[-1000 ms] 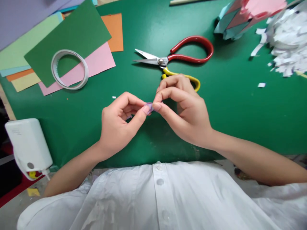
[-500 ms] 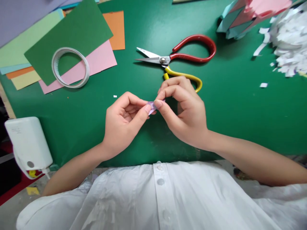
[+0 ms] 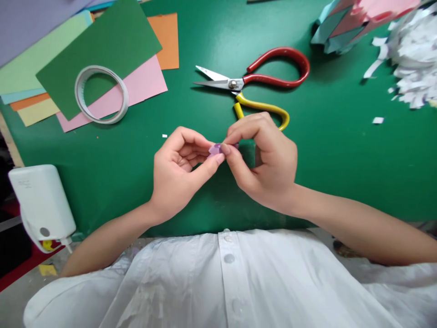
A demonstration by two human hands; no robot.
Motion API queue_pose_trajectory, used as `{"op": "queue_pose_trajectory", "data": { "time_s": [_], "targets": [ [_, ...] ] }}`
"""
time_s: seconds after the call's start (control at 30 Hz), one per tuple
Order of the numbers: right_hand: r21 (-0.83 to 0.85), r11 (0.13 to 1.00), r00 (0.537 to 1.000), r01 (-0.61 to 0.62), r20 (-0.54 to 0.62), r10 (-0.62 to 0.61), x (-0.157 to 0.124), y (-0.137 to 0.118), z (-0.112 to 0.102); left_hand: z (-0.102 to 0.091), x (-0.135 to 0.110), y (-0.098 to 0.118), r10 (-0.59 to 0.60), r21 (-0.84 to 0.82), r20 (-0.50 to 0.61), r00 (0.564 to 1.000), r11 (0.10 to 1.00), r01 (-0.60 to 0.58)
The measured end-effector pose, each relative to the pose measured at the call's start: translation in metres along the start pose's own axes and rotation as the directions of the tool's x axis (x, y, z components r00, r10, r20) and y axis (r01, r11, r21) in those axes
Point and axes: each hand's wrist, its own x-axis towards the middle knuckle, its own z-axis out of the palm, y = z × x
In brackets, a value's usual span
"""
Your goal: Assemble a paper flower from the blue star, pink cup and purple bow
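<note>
A small folded piece of purple paper (image 3: 215,149) is pinched between my two hands, above the green table. My left hand (image 3: 180,166) grips its left side with thumb and fingers. Thumb and forefinger of my right hand (image 3: 264,159) close on its right end, and they cover much of it. Just beyond the right hand lie scissors (image 3: 233,84) with one red and one yellow handle, their blades apart and pointing left. The knuckles of the right hand hide part of the yellow handle.
Coloured paper sheets (image 3: 102,50) lie at the upper left with a tape roll (image 3: 125,98) on top. A white power bank (image 3: 43,200) sits at the left edge. White paper scraps (image 3: 416,59) and a pink and blue folded paper object (image 3: 341,27) are at the upper right.
The left thumb has slid right, nearer the right thumb, and the purple paper has turned so that more of its folded face shows. The whole view has shifted slightly.
</note>
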Motion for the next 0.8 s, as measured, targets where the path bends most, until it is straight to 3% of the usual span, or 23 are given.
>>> {"op": "queue_pose_trajectory", "data": {
  "time_s": [0.3, 0.37, 0.5, 0.63, 0.8],
  "targets": [
    [0.224, 0.965, 0.991, -0.136, 0.028, 0.134, -0.001, -0.005, -0.007, -0.002, 0.002, 0.005, -0.021, -0.017, 0.028, 0.999, 1.0, 0.022],
    [0.248, 0.961, 0.992, -0.126, 0.049, 0.118, 0.002, -0.003, -0.01, -0.003, 0.001, 0.006, -0.041, -0.004, 0.039, 0.998, 0.999, 0.041],
    [0.095, 0.995, 0.994, 0.034, 0.103, -0.044, 0.007, 0.001, -0.013, -0.002, 0.001, 0.007, -0.064, -0.055, 0.039, 0.997, 0.996, 0.066],
    [-0.048, 0.997, 0.988, 0.054, 0.144, -0.047, 0.007, 0.003, -0.014, -0.001, 0.001, 0.007, -0.082, -0.093, 0.024, 0.996, 0.992, 0.084],
    [-0.051, 0.994, 0.989, 0.093, 0.118, -0.087, 0.003, 0.004, -0.01, 0.0, 0.003, 0.006, -0.094, -0.136, 0.005, 0.996, 0.986, 0.094]
  ]
}}
